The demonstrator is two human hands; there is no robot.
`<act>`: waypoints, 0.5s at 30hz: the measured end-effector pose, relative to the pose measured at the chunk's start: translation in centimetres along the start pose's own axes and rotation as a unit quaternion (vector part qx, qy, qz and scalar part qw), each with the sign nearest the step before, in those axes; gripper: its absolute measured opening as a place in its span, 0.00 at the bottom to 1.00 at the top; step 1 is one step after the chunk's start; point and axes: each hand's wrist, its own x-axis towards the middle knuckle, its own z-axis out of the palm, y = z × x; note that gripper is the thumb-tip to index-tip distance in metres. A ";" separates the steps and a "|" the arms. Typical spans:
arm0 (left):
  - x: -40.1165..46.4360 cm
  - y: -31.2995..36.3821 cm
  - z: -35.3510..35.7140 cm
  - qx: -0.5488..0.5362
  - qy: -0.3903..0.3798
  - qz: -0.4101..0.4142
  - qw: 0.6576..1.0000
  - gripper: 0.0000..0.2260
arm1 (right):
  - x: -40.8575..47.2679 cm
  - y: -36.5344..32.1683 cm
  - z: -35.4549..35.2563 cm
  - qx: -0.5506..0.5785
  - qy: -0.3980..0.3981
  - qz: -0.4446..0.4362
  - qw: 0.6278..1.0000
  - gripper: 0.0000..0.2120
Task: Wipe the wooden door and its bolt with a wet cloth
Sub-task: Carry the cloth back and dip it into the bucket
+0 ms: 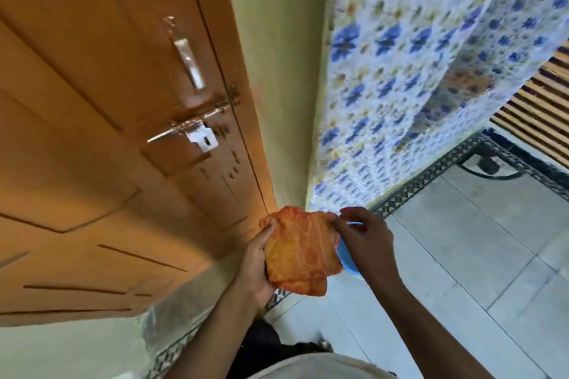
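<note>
An orange wooden door (92,138) with carved panels fills the left of the view. A metal bolt (197,124) crosses its right side, with a white hasp plate below it and a metal handle (187,55) above. A folded orange patterned cloth (300,252) sits in front of me, below the bolt. My left hand (255,264) grips the cloth's left edge from underneath. My right hand (363,240) pinches its top right corner. The cloth does not touch the door.
A pale yellow wall (283,71) runs beside the door frame. A blue-flowered curtain (415,64) hangs to the right. A blue container (348,261) shows partly behind my right hand. Grey floor tiles (462,255) with a patterned border lie below, and a slatted surface stands at the far right.
</note>
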 end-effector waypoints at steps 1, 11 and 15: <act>0.3 -0.7 0.9 0.011 0.000 -0.004 1.000 0.17 | 0.6 1.0 -0.7 0.015 -0.035 0.020 0.999 0.11; 6.5 -3.2 7.7 0.109 -0.026 -0.049 0.993 0.21 | 4.2 4.3 -6.5 0.191 -0.117 0.225 0.948 0.27; 9.1 -4.6 10.2 0.128 -0.046 -0.055 0.989 0.22 | 5.5 5.4 -9.0 0.179 -0.114 0.234 0.949 0.18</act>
